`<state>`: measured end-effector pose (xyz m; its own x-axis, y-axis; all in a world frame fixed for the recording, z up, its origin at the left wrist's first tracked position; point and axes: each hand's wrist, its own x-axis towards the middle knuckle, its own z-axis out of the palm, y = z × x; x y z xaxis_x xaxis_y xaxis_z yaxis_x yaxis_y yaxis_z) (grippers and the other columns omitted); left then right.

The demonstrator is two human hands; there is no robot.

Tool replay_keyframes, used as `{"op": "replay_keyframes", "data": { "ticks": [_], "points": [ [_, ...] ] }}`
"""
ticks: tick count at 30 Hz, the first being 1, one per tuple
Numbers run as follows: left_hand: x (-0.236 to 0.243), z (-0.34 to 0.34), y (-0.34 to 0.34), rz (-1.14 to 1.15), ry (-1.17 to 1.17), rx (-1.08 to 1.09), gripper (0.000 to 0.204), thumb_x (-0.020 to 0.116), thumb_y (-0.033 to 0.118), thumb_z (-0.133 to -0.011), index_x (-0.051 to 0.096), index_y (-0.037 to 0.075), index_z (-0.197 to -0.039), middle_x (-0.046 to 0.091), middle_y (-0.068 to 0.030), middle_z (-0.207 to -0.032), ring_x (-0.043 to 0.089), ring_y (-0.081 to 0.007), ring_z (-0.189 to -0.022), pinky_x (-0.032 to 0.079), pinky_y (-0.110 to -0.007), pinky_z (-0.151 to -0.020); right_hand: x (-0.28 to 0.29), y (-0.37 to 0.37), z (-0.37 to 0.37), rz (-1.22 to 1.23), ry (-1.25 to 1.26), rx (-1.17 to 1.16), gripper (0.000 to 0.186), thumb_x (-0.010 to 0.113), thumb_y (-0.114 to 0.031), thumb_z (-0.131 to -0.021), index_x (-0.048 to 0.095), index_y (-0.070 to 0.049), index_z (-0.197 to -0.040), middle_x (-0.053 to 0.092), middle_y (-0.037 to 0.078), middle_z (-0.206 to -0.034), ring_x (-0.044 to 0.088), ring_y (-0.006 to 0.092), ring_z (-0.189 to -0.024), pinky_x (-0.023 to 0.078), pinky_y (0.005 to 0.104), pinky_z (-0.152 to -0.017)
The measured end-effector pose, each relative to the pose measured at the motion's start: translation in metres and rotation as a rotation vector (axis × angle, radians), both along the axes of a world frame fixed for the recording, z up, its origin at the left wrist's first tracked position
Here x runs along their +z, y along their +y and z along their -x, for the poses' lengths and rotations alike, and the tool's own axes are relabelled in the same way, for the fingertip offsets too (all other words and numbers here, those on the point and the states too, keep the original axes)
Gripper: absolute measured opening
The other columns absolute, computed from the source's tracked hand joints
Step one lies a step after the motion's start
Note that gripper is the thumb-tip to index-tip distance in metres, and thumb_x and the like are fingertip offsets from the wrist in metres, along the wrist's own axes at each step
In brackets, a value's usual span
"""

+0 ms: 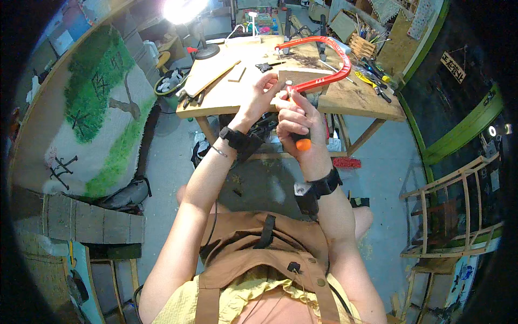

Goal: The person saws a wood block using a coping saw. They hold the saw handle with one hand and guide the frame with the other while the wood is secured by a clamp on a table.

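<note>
My right hand [295, 121] is closed round the handle of a fretsaw [343, 63] with a deep red U-shaped frame and an orange-tipped black handle. The frame curves out over the table, its far arm ending beyond my left hand. Its thin blade is too fine to make out clearly. My left hand [258, 101] is at the table's near edge with bent fingers, gripping the left end of a flat wooden board [310, 77]. The two hands are almost touching. Part of the board is hidden behind the saw frame and my fingers.
The wooden worktable [372, 108] carries pliers and other hand tools [375, 75] at the right and light wood strips [213, 77] at the left. A bright lamp [206, 51] stands at the back left. A painted cloth [102, 119] hangs left; a wooden rack [448, 205] stands right.
</note>
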<state>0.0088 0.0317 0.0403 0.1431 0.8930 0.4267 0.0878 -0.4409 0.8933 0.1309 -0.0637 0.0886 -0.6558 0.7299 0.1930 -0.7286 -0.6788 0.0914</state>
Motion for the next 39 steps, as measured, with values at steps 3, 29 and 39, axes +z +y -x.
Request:
{"op": "replay_keyframes", "data": {
  "ticks": [3,29,39],
  "points": [
    [-0.008,0.009,0.003,-0.020,0.013,0.024,0.022,0.057,0.019,-0.082,0.054,0.002,-0.096,0.053,0.0009,-0.078,0.047,-0.0073,-0.074,0.042,-0.021,-0.067,-0.001,-0.014,0.002,0.060,0.081,0.040,0.017,0.042,-0.012,-0.088,0.041,-0.004,-0.073,0.032,-0.002,-0.052,0.031,0.0046,-0.037,0.029,0.0170,-0.034],
    [-0.006,0.002,0.005,-0.101,0.068,0.080,0.024,0.058,0.023,-0.082,0.056,0.003,-0.094,0.053,0.0004,-0.074,0.046,-0.0073,-0.068,0.041,-0.022,-0.063,0.006,-0.013,-0.007,-0.045,-0.575,-0.102,0.022,0.042,-0.025,-0.090,0.044,-0.005,-0.082,0.033,-0.003,-0.054,0.032,0.0042,-0.040,0.031,0.0167,-0.033],
    [0.004,0.004,-0.005,-0.143,0.070,0.058,0.022,0.056,0.021,-0.083,0.056,0.002,-0.094,0.057,-0.0022,-0.076,0.052,-0.0079,-0.070,0.044,-0.023,-0.064,0.005,-0.017,-0.002,-0.110,-0.517,-0.131,0.019,0.041,-0.024,-0.090,0.042,-0.006,-0.082,0.034,-0.003,-0.059,0.034,0.0041,-0.045,0.030,0.0164,-0.037]
  ]
}}
